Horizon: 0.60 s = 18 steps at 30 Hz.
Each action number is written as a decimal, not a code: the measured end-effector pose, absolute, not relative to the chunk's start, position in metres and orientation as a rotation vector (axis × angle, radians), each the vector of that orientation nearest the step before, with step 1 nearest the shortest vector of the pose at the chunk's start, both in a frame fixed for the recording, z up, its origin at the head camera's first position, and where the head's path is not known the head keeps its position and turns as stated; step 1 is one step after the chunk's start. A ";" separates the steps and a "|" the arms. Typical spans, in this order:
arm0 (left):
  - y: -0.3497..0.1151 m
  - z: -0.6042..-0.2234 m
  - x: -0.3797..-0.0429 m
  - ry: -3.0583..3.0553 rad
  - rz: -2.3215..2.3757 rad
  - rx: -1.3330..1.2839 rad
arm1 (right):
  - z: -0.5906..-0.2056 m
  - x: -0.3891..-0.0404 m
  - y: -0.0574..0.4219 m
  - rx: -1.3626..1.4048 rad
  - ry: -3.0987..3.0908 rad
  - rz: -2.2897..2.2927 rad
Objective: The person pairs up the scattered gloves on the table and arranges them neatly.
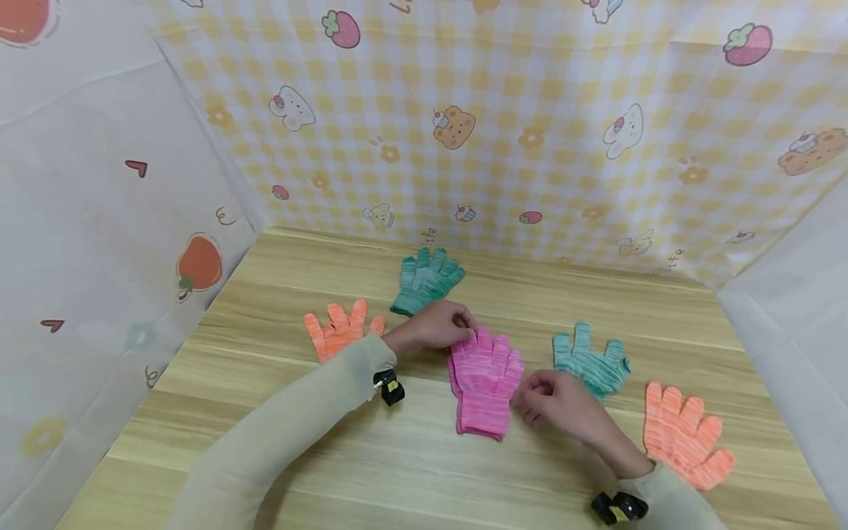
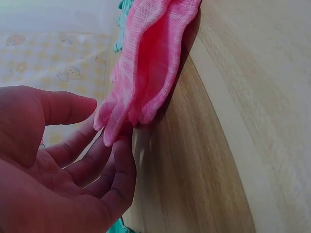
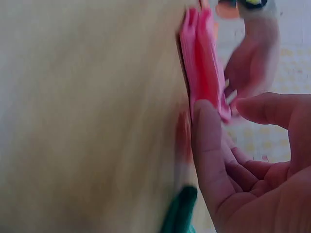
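Observation:
A pair of pink knit gloves [image 1: 486,379] lies stacked at the middle of the table, one slightly offset over the other, cuffs toward me. At their fingertip end is my left hand [image 1: 439,324]. In the left wrist view its fingers touch the tips of the pink gloves [image 2: 182,34], while the thumb stays apart from them. My right hand [image 1: 559,403] hovers beside the right edge of the pink pair, fingers loosely bent and holding nothing. The right wrist view shows the pink gloves [image 3: 192,63] just beyond its fingers; whether they touch is unclear.
One green glove [image 1: 427,280] lies at the back, and another green glove [image 1: 592,364] is partly behind my right hand. An orange glove [image 1: 338,335] sits left, partly under my left sleeve; another orange glove [image 1: 685,434] lies far right. A patterned cloth [image 1: 490,177] hangs behind the table.

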<state>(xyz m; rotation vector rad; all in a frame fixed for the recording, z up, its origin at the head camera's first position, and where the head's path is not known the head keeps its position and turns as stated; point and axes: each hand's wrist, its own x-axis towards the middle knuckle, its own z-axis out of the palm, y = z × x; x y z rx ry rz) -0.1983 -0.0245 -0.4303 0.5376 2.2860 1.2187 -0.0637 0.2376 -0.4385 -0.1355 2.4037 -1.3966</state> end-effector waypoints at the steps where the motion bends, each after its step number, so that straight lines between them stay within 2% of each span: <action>1: -0.025 -0.431 -0.198 2.280 1.224 0.538 | -0.437 -0.067 0.239 -0.125 2.459 -1.360; 18: -0.049 -0.428 -0.193 2.406 1.074 0.540 | -0.436 -0.103 0.250 -0.170 2.711 -1.125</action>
